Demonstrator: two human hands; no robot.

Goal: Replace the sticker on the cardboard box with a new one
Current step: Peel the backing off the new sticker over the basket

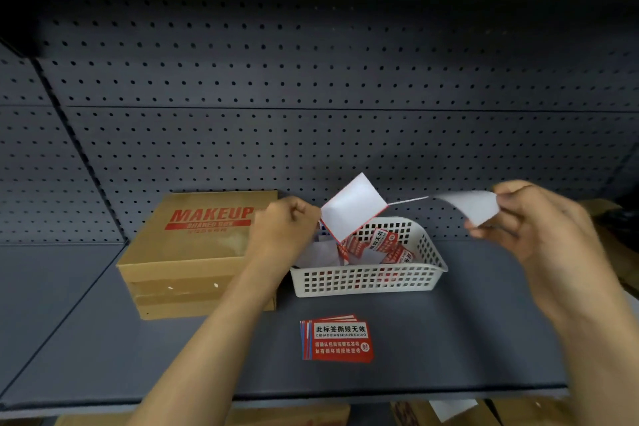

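A brown cardboard box (197, 252) printed "MAKEUP" in red rests on the dark shelf at the left. My left hand (281, 228) pinches a sticker (351, 206) by its lower corner, white side toward me, red edge showing, above the white basket (366, 280). My right hand (539, 235) grips a curled white backing paper (473, 206), pulled away to the right; a thin strip still runs between the two pieces. A small stack of red stickers (337, 339) lies on the shelf in front of the basket.
The perforated white basket holds several crumpled red stickers (380, 245) and white backing scraps. A grey pegboard wall (311, 114) closes the back. Below the shelf edge (311, 401) more cardboard boxes show; a brown box sits at far right.
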